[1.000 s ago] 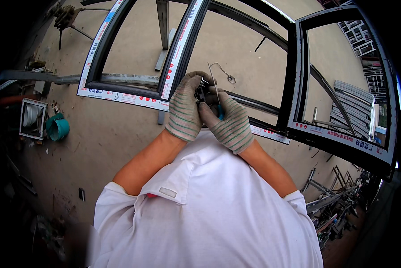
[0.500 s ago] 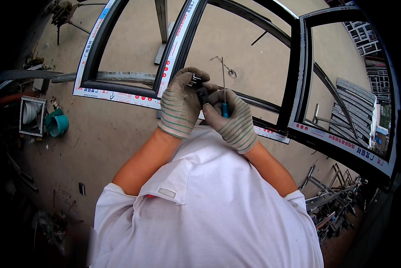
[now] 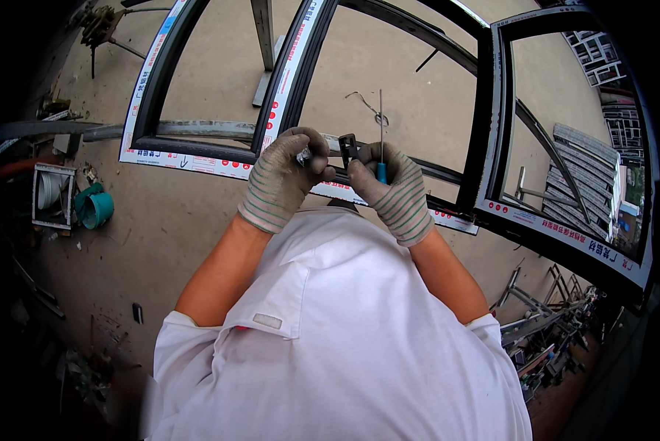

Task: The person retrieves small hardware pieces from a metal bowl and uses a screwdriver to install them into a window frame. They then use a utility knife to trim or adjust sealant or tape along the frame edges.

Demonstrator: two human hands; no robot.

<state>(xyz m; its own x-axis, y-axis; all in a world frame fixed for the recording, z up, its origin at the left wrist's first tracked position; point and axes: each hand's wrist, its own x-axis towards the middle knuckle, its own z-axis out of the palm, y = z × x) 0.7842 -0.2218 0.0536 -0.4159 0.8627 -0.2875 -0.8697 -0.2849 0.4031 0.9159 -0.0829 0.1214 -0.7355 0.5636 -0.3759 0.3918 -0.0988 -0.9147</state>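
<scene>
So, both hands are just above centre, gloved, fingers curled. Left hand [image 3: 282, 178] is closed on a silver part [image 3: 303, 156]; only a bit pokes out between the fingers, so its shape is hard to call. Right hand [image 3: 397, 195] grips a screwdriver [image 3: 381, 173], roughly upright, thin shaft toward the top; teal handle half buried in the glove. Black part [image 3: 347, 148] sits between the hands, by the right thumb; can't tell which hand carries it or whether it joins the silver one.

Window frame [image 3: 283, 83] spans upper left to upper centre, top cut off, lower rail partly behind the gloves. Sash [image 3: 565, 234] at right, set at an angle to it, outer edge lost in the dark rim. Strips [image 3: 583, 176] partly show through its opening. Floor [image 3: 183, 242] below, with a wire [image 3: 379, 117] near upper centre, partly behind the screwdriver shaft. Bucket [image 3: 98, 211] just beside a crate [image 3: 55, 167] at left. Scrap [image 3: 558, 353] lower right, too jumbled to sort. White shirt [image 3: 381, 353] blocks lower centre.
</scene>
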